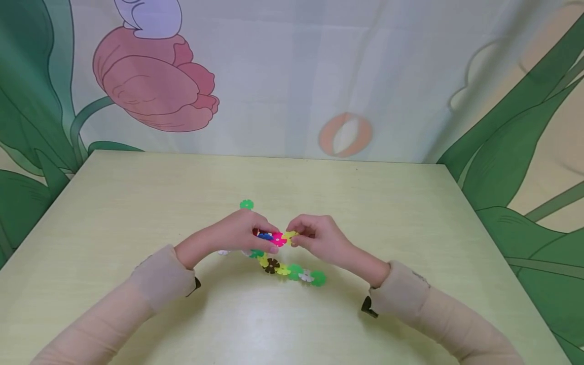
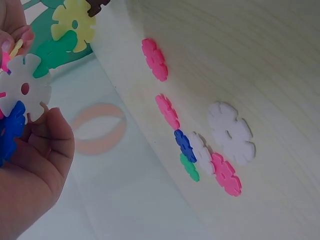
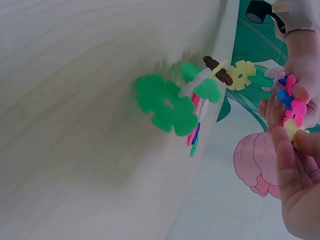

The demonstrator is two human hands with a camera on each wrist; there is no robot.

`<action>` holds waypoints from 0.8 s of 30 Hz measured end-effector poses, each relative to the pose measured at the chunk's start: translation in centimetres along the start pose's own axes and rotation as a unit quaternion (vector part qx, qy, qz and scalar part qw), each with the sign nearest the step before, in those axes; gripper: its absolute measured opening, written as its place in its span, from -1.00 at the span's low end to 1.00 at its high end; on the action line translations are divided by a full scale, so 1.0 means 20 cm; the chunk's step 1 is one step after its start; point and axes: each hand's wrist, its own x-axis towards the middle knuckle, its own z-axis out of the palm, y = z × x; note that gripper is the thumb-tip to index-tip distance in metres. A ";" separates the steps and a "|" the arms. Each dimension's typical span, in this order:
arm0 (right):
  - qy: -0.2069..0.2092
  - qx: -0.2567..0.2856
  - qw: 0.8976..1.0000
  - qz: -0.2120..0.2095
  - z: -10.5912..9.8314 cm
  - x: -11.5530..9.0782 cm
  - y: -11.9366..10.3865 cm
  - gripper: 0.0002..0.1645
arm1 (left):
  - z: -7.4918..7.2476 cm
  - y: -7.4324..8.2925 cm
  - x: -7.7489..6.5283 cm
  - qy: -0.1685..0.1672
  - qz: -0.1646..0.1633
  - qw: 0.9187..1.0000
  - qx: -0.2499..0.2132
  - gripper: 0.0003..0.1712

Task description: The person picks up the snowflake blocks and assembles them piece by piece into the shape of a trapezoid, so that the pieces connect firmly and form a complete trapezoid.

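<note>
Fingers [image 3: 286, 162] pinch a disc chain [image 1: 283, 269], its tail slanting rightward.

A cartoon backdrop [image 1: 255, 81] and toy discs [image 1: 283, 269] suggest a playroom.

In the head view, a pale table [image 1: 274, 324] is spreading toward six o'clock; a printed cloth [image 1: 274, 76] is hanging at twelve, showing a pink flower [image 1: 150, 86] at ten and green leaves [image 1: 506, 167] at three.

The left hand [image 2: 37, 175] grips a flower-disc chain [image 2: 39, 97].
</note>
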 end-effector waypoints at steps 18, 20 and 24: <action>0.008 0.018 1.000 0.007 0.04 0.01 0.02 -0.88 | 0.02 -0.04 0.01 -0.014 -0.006 0.999 -0.046 -0.71; -0.002 0.025 0.999 0.021 0.03 0.02 0.03 -0.86 | 0.03 -0.04 0.01 -0.017 -0.019 0.999 -0.042 -0.69; -0.009 0.025 0.999 0.038 0.02 0.02 0.05 -0.81 | 0.02 -0.03 0.00 -0.018 -0.034 0.999 -0.034 -0.65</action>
